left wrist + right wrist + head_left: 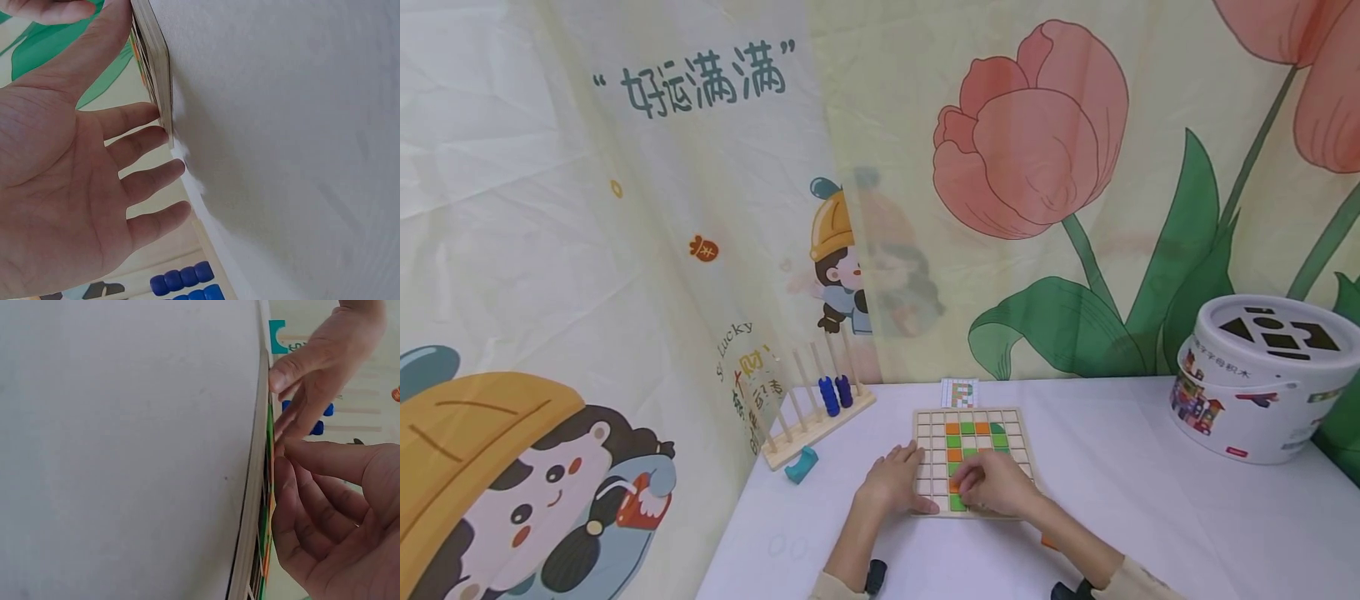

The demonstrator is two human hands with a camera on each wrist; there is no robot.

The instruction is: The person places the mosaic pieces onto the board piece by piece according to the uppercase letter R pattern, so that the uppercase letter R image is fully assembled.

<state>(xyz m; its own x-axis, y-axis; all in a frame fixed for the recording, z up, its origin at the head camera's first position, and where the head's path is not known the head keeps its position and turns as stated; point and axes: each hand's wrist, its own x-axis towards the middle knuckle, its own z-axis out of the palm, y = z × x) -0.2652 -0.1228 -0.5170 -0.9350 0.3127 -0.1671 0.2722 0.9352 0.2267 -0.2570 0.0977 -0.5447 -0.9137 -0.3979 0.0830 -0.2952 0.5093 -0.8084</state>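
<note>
A wooden grid board [925, 467] lies on the white table, with orange and green tiles [957, 503] filling some of its squares. My left hand [891, 479] rests along the board's left edge, fingers spread and thumb at the near left corner; in the left wrist view the fingers [134, 119] are nearly straight. Over the lower tiles, my right hand [1000, 483] has its fingers bent. In the right wrist view its thumb [325, 456] and index fingertip come close together right at the board's face. I cannot tell whether a tile is between them.
A small pattern card [959, 400] lies behind the board. To the left stands a wooden peg rack [808, 432] with blue beads [828, 396] and purple ones, a teal arch block [802, 465] before it. A white lidded bucket [1232, 417] is at right; an orange piece [1049, 542] lies by the right forearm.
</note>
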